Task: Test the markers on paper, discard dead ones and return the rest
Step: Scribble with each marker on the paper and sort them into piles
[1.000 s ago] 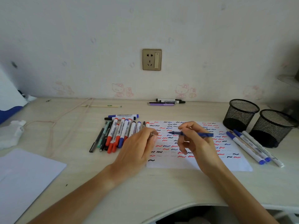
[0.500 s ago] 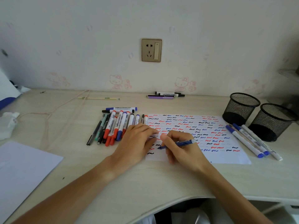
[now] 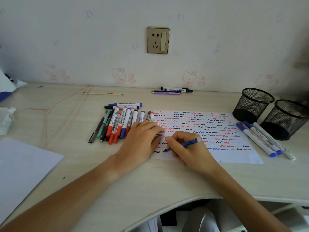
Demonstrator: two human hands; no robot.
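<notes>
My right hand (image 3: 187, 148) grips a blue marker (image 3: 189, 143) like a pen, its tip down on the lower left of the white test paper (image 3: 234, 156), which is covered in red, blue and black squiggles. My left hand (image 3: 142, 139) rests on the paper's left edge and pinches a small pale cap (image 3: 160, 133) in its fingertips. A pile of red, blue and black markers (image 3: 120, 123) lies left of the paper. Three more markers (image 3: 262, 139) lie right of the paper.
Two black mesh pen cups (image 3: 254, 104) (image 3: 287, 119) stand at the right. A few pens (image 3: 172, 90) lie by the wall under a socket. A blank sheet (image 3: 21, 169) sits at the near left, a cord (image 3: 66, 106) loops behind it, and crumpled tissue (image 3: 5, 119) lies far left.
My right hand turned the blue marker from level above the paper down to writing grip and set its tip on the lower left. The left hand stayed put.
</notes>
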